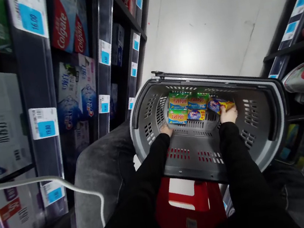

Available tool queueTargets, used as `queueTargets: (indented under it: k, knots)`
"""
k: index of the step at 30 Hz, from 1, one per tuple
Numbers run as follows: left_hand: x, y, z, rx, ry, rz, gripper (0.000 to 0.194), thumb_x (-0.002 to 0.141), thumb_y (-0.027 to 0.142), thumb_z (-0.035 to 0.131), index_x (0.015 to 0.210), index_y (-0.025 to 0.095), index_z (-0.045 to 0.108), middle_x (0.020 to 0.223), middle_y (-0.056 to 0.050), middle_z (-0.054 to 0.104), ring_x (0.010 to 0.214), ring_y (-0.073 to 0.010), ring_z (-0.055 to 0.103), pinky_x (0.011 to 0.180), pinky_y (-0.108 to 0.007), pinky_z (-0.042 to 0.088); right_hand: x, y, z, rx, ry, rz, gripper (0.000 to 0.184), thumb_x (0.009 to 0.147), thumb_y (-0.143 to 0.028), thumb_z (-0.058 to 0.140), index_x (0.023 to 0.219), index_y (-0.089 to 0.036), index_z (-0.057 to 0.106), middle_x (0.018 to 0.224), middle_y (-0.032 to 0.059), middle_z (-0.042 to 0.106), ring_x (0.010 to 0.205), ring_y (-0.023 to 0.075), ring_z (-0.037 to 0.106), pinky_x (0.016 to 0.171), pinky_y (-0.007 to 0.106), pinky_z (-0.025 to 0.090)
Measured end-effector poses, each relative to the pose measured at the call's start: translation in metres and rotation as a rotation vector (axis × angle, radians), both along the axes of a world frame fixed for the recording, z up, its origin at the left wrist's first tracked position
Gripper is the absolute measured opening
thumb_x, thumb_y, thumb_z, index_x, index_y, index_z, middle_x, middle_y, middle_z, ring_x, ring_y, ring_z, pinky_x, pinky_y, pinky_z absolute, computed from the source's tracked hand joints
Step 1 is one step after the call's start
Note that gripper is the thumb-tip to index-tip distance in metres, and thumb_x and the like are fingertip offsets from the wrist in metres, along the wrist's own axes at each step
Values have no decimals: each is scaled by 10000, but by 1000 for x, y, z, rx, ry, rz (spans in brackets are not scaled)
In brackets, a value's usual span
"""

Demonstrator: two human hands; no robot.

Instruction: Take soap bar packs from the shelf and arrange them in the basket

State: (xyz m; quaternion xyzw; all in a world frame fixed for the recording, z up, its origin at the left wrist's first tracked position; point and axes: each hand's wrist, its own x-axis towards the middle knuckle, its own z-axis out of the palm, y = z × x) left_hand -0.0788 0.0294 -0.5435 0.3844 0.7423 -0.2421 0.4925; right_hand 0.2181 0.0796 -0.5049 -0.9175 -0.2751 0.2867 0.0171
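Five small, brightly wrapped packs were inside the grey basket (193, 146) in the head view. The right hand (229, 114) gripped one of them, a blue and yellow pack (216, 105), at its right end; the pack sat tilted, just right of the others. Three green packs (177, 116) and another blue pack (196, 114) were grouped closely to its left. The left hand (166, 130) was low at the left inside the basket, near the lower green pack; its fingers were partly hidden, so whether it was open or closed could not be told.

The held pack looked light enough for one hand, and its contents were probably firm, hardly fragile. Its shiny wrapper seemed likely to slide against dry fingers and crinkle if pinched at a loose end. The surest hold would have been around the middle, thumb on one long side and fingers on the other, since an end grip could let it swing. The basket seemed stiff, its slotted walls offering little to catch on except the holes, where a pack's corner might have snagged. Its rim or handle (209, 78) looked the better place to lift it.
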Motion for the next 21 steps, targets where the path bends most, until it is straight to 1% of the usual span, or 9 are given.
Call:
queueTargets:
  k: [2, 4, 7, 9, 11, 13, 16, 18, 21]
  knots:
    - [0, 0, -6, -19, -1, -7, 597, 858, 321, 592, 1380, 79, 434, 1410, -203, 476, 1327, -245, 452, 1094, -305, 353, -7, -5, -13, 106, -11, -210, 636, 850, -376, 546, 1322, 21, 388, 1271, 290, 495, 1244, 340, 465, 1090, 435, 337]
    - [3, 0, -10, -29, 1, -10, 575, 871, 328, 583, 1374, 87, 442, 1403, -193, 487, 1310, -242, 469, 1089, -343, 369, -15, -11, -27, 229, 102, -515, 500, 867, -373, 517, 1248, -60, 432, 1196, 211, 551, 1167, 279, 533, 1042, 427, 411]
    - [8, 0, -15, -32, 1, -13, 549, 882, 327, 583, 1367, 104, 453, 1390, -180, 503, 1260, -234, 516, 1066, -380, 398, -27, -19, -50, 316, 527, -970, 318, 945, -424, 363, 1116, -172, 459, 945, 65, 593, 912, 194, 637, 838, 419, 543]
    - [9, -1, -16, -30, -5, -14, 542, 881, 324, 589, 1363, 113, 460, 1383, -171, 512, 1240, -229, 532, 1054, -380, 407, -30, -20, -63, 310, 740, -1133, 331, 978, -466, 270, 1042, -202, 459, 830, 15, 573, 776, 156, 643, 741, 397, 564]
    - [9, -3, -18, -29, -11, -16, 541, 879, 325, 592, 1362, 116, 464, 1382, -168, 515, 1240, -224, 532, 1053, -366, 404, -27, -19, -72, 274, 807, -1142, 350, 992, -484, 241, 989, -211, 460, 779, -6, 575, 683, 122, 621, 681, 346, 565]
    - [7, -5, -19, -28, -13, -16, 537, 878, 324, 588, 1359, 118, 469, 1385, -168, 514, 1254, -223, 522, 1059, -343, 393, -18, -17, -78, 159, 810, -1049, 339, 996, -471, 281, 933, -200, 475, 727, -11, 582, 584, 98, 578, 582, 261, 542]
    - [5, -7, -21, -30, -2, -10, 528, 874, 315, 575, 1353, 116, 475, 1386, -175, 513, 1277, -239, 504, 1063, -320, 377, -4, -13, -83, 1, 784, -936, 268, 981, -386, 409, 861, -168, 507, 652, -5, 584, 478, 76, 513, 426, 156, 434]
    - [5, -6, -22, -34, 7, 0, 532, 873, 307, 564, 1353, 99, 470, 1379, -188, 516, 1279, -252, 503, 1057, -309, 378, 1, -10, -87, 0, 764, -912, 197, 959, -314, 480, 844, -159, 519, 631, -4, 588, 473, 72, 523, 393, 131, 398]
    - [4, -3, -24, -24, 15, 20, 577, 873, 304, 554, 1381, 65, 422, 1386, -198, 507, 1286, -254, 498, 1043, -287, 388, -2, -9, -96, 10, 720, -877, 127, 939, -252, 521, 844, -168, 510, 602, -24, 569, 497, 74, 559, 396, 117, 407]
